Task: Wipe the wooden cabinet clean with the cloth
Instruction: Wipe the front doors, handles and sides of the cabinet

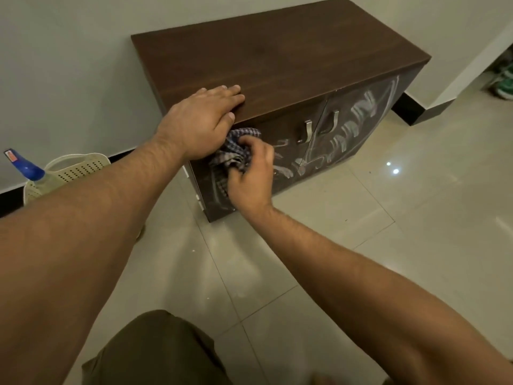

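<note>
— Over by the wall, far left? A blue spray-bottle top (23,164), just before a cream perforated plastic basket (72,170).
— And far right? Green-and-white shoes (503,79), on pale glossy floor tiles (416,218).

I see my left hand (204,120) lying flat on the near left corner of the dark wooden cabinet (277,54), fingers spread over the top edge. My right hand (251,176) is bunched around a checked cloth (234,151), pressing it against the left door just below that edge. White chalky streaks (352,123) run across both door fronts, heaviest on the right door. Two metal handles (319,129) sit side by side where the doors meet. Far left on the tiled floor (388,245), a blue-topped spray bottle (26,168) stands beside a cream perforated basket (72,169).
</note>
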